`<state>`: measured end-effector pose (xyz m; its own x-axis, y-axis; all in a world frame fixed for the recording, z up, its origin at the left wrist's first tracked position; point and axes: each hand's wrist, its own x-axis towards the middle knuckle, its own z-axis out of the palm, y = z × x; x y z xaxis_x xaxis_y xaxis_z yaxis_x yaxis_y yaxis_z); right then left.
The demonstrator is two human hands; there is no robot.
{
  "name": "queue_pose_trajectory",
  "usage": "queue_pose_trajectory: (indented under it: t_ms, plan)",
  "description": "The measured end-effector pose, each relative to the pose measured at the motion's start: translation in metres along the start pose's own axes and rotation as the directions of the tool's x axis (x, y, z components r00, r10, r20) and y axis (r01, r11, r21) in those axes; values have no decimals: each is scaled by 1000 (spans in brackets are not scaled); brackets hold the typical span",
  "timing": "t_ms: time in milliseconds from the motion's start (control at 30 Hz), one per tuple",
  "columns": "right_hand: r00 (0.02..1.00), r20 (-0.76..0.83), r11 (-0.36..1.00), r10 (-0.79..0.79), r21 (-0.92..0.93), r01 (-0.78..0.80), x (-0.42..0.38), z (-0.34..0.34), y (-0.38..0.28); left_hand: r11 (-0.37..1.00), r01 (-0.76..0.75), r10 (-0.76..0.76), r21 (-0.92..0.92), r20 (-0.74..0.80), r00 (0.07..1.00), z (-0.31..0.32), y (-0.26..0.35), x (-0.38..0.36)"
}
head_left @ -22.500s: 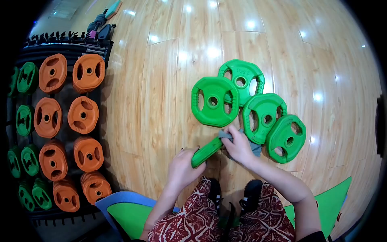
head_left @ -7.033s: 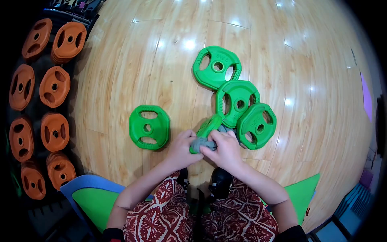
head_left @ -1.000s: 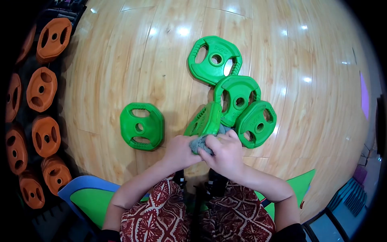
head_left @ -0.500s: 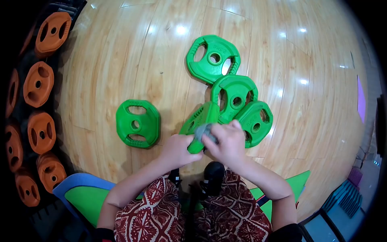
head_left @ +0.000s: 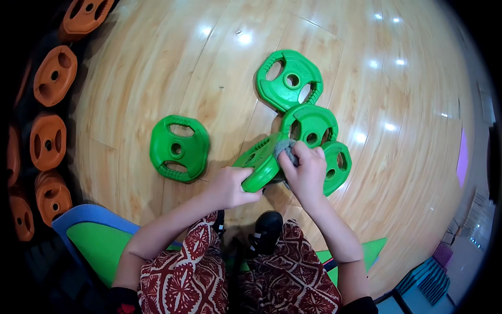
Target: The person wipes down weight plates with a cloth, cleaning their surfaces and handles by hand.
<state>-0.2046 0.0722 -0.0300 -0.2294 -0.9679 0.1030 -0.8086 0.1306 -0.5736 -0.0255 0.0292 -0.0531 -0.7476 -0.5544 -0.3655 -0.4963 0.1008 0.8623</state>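
Observation:
My left hand (head_left: 230,187) grips the near left edge of a green weight plate (head_left: 263,163), which is tilted up off the floor in front of me. A grey cloth (head_left: 285,150) is bunched in my right hand (head_left: 306,170) and pressed against the right rim of that plate. Behind and to the right, three green plates lie in an overlapping row: a far one (head_left: 289,80), a middle one (head_left: 312,124) and a near one (head_left: 337,167) partly behind my right hand. One more green plate (head_left: 179,148) lies flat by itself on the left.
Orange plates (head_left: 48,139) hang in stacks on a dark rack at the left. Green and blue mats (head_left: 99,246) lie by my left arm, another green mat (head_left: 372,251) by my right. A purple mat (head_left: 462,157) and teal stacked items (head_left: 426,280) are at the right.
My right hand with the cloth has moved up along the held plate's rim, and the plate is tilted differently, showing more of its face. The camera view has shifted.

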Motion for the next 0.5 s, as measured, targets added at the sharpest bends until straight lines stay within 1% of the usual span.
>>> queue_pose_trajectory:
  t_ms: [67, 100, 167, 200, 267, 300, 333, 367, 467, 500]
  plan:
    - [1000, -28, 1000, 5, -7, -5, 1, 2, 1, 999, -47, 47, 7, -18, 999, -1, -1, -1]
    - [1000, -29, 1000, 3, 3, -3, 1, 3, 2, 999, -47, 47, 9, -17, 999, -1, -2, -1]
    - [999, -37, 1000, 7, -1, -7, 0, 4, 1, 991, -119, 120, -65, 14, 993, -2, -5, -2]
    - [999, -41, 1000, 9, -5, -9, 0, 4, 2, 990, -118, 119, -72, 14, 993, -2, -7, -2]
    - [1000, -15, 1000, 18, -26, -18, -1, 6, 8, 985, -153, 162, -85, 117, 980, -7, -10, -2]
    - [1000, 5, 999, 27, -44, -27, -1, 7, 9, 985, -151, 161, -85, 115, 980, -8, -11, -3]
    - [1000, 7, 999, 24, -42, -24, -2, 7, 7, 985, -172, 173, -22, 145, 974, -10, -12, -3]
    - [1000, 24, 1000, 20, -22, -19, -5, 5, 2, 981, -192, 182, 41, 176, 967, -11, -13, -3]
    - [998, 50, 1000, -30, 6, 29, -15, 1, -14, 984, -180, 178, -2, 166, 970, -6, -20, -6]
    - [997, 36, 996, -72, 54, 70, -18, 3, -20, 984, -176, 175, -4, 161, 971, -5, -22, -6]
